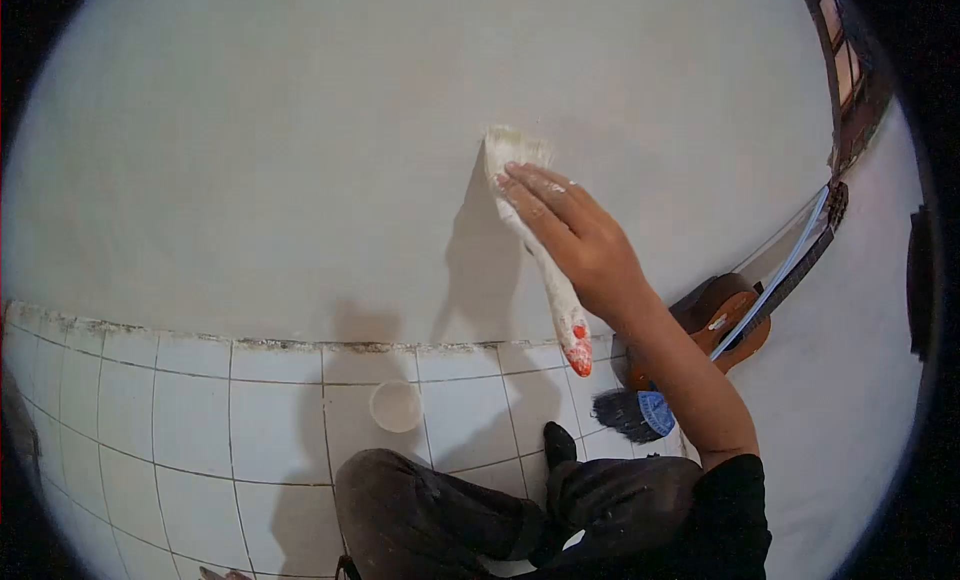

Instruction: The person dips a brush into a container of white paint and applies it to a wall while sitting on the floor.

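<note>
My right hand (575, 230) is closed round a wide paintbrush (560, 290) with a white, paint-smeared handle and a red tip. Its pale bristles touch the whitish wall (300, 160), and white smears mark my fingers. A small sliver of what looks like my left hand (228, 575) shows at the bottom edge; its fingers are too cut off to read. On the tiled floor in front of my knees stands a round white tub (396, 407); I cannot make out what is in it.
A guitar (735, 330) leans in the corner at the right, with a light blue stick (775, 285) across it. A broom head (640, 416) with dark bristles lies below. White floor tiles (190, 410) meet the wall along a rough, dirty edge. A wooden-framed window (845, 70) is at upper right.
</note>
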{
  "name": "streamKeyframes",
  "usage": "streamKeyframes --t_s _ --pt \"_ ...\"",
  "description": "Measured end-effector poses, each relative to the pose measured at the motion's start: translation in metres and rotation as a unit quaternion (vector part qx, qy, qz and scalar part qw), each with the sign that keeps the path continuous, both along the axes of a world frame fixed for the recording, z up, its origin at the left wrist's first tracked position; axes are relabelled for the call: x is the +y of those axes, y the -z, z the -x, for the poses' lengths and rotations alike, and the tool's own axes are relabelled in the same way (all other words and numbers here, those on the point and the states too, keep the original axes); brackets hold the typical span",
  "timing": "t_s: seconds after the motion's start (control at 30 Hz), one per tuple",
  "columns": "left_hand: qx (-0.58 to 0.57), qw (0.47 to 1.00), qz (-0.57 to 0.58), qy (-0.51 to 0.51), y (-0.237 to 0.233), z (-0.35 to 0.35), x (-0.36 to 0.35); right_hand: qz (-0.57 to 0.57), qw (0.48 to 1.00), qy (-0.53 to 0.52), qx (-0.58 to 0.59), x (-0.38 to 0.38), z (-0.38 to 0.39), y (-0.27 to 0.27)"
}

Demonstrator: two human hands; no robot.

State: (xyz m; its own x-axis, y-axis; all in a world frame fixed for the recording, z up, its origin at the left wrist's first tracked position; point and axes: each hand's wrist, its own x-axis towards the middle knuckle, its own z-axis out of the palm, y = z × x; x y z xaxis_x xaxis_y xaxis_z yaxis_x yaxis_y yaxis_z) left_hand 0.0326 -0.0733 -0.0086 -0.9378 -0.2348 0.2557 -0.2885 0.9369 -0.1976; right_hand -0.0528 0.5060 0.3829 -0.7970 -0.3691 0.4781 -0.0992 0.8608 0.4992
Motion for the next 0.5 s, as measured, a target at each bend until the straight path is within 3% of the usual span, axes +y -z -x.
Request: streamKeyframes --t_s 0.1,0.33,0.4,0.5 --pt "-0.082 0.994 -0.06 -0.04 -0.009 0.003 -0.002 0.04 0.998 -0.009 -0.045 -0.004 0.0 0.012" --pt "-0.054 0.997 -0.053 -0.025 0.0 0.0 -0.005 0.116 0.99 -0.018 -0.083 -0.013 -0.006 0.002" --pt "0.004 1.0 0.008 -0.007 0.015 0.001 -0.01 0.072 0.997 -0.031 -0.02 -0.002 -0.002 -0.011" --pt "0.026 1.0 -0.004 -0.003 0.012 0.002 -0.007 0.073 0.996 -0.042 0.02 0.001 0.0 -0.034"
